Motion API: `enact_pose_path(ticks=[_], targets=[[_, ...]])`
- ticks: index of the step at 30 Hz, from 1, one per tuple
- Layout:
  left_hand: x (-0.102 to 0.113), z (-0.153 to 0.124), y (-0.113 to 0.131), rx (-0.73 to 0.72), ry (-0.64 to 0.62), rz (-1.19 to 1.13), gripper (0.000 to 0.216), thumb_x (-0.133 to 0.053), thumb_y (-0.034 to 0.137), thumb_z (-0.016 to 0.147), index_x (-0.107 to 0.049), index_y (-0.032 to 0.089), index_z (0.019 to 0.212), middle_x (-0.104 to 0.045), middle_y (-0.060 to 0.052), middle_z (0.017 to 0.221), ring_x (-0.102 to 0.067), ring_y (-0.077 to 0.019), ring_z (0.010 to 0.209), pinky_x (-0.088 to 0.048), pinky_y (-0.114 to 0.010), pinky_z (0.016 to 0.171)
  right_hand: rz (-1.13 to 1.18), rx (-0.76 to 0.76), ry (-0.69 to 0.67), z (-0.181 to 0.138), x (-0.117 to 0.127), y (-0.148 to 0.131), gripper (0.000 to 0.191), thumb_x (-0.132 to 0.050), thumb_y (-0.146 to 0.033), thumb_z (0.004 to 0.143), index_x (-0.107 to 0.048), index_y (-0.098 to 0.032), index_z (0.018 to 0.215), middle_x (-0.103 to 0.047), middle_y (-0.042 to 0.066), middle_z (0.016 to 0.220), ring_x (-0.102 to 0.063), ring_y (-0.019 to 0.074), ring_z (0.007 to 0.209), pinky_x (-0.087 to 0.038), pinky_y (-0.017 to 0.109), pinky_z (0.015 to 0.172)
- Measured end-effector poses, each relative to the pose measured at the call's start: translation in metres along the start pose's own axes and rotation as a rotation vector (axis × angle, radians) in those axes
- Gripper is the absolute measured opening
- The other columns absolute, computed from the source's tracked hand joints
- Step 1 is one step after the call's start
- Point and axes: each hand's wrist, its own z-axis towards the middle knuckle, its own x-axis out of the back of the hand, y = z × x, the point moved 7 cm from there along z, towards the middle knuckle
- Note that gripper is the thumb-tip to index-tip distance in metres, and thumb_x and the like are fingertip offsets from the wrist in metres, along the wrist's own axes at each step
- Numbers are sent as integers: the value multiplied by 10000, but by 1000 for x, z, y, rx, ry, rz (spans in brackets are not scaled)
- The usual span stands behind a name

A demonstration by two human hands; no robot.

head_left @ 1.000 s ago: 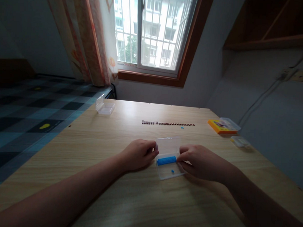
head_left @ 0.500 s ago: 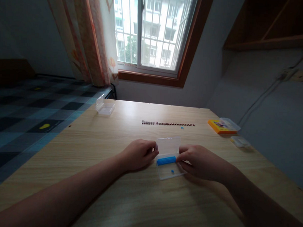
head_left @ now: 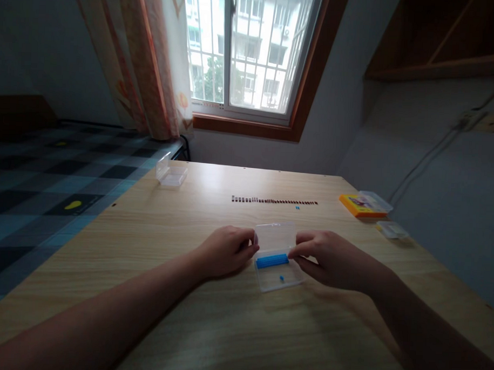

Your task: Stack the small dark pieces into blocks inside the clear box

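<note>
A small clear plastic box [head_left: 284,288] lies with its lid [head_left: 274,235] raised on the table in front of me. Inside it a row of small blue blocks [head_left: 272,261] stretches across the back, and one loose blue piece [head_left: 281,278] lies nearer the front. My left hand [head_left: 230,252] is closed on the box's left edge, by the hinge. At the row's right end is my right hand [head_left: 321,258], its fingers bent together at the box's right side. Whatever its fingertips may hold is hidden or too small to make out.
Farther back runs a line of tiny dark pieces [head_left: 274,201], with small blue pieces [head_left: 297,208] just before it. An open clear box [head_left: 173,176] stands back left. An orange-yellow box [head_left: 359,206] and a small clear case [head_left: 392,230] sit along the right edge.
My right hand has shifted slightly right and up, uncovering a little more of the blue row's right end. My left hand stays at the box.
</note>
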Motion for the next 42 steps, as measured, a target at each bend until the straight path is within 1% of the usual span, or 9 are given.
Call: enact_pose_path(ticks=[3,7,10,18,23,30,35,39,42], targets=[[1,0,0,2,5,-4,134,-546,242,889,-613,192,784,-601,23,627,-508,-133,568,-350,-231,571,31,49,-62,-2,-5,-6,272,-545,-137,868,-767,-235,992,-665,16,846,-566,94,700,-393,216,673],[0,0,0,6,2,-5,139,-543,246,892,-624,193,793,-609,21,633,-513,-133,571,-356,-230,576,40,73,-116,-3,-10,-11,408,-543,-82,793,-762,-289,1068,-649,-4,823,-552,86,672,-377,217,657],[0,0,1,4,2,-2,142,-543,248,889,-625,193,787,-610,19,634,-513,-134,572,-353,-231,571,32,85,-149,-3,-13,-14,455,-520,-66,768,-763,-303,1070,-636,-3,812,-546,90,671,-374,222,659],[0,-1,0,6,6,-4,148,-533,251,898,-627,196,798,-617,19,650,-526,-137,583,-368,-237,587,-7,64,-170,-1,-15,-12,407,-504,-92,786,-775,-288,1017,-646,4,817,-550,102,693,-369,231,671],[-1,0,-1,6,-5,4,154,-522,257,899,-626,196,802,-619,13,652,-529,-140,591,-374,-238,589,-19,1,-195,-3,-12,-4,366,-498,-74,766,-778,-245,929,-671,15,837,-574,109,720,-378,224,675],[-1,0,0,13,-9,1,162,-511,259,900,-629,194,808,-628,9,665,-529,-139,592,-378,-240,595,-98,-53,-149,-2,-10,0,272,-492,-103,799,-740,-212,774,-667,9,791,-567,113,682,-357,242,643],[-1,0,-1,9,-13,10,155,-517,257,903,-619,195,804,-630,8,671,-536,-140,598,-377,-236,595,-118,-73,-113,-2,-10,2,275,-493,-109,817,-748,-214,808,-676,11,805,-579,117,687,-353,245,637],[-1,1,-1,13,-8,16,153,-516,248,904,-615,194,801,-624,11,660,-537,-140,593,-371,-235,592,-121,-84,-93,-2,-13,6,251,-506,-127,839,-745,-196,801,-678,28,815,-580,119,690,-371,239,657],[-2,0,-2,5,-12,20,143,-522,250,906,-615,196,812,-631,10,671,-545,-142,603,-375,-235,600,-124,-98,-74,-1,-14,9,257,-506,-132,852,-754,-198,837,-675,36,819,-577,119,687,-382,233,669]])
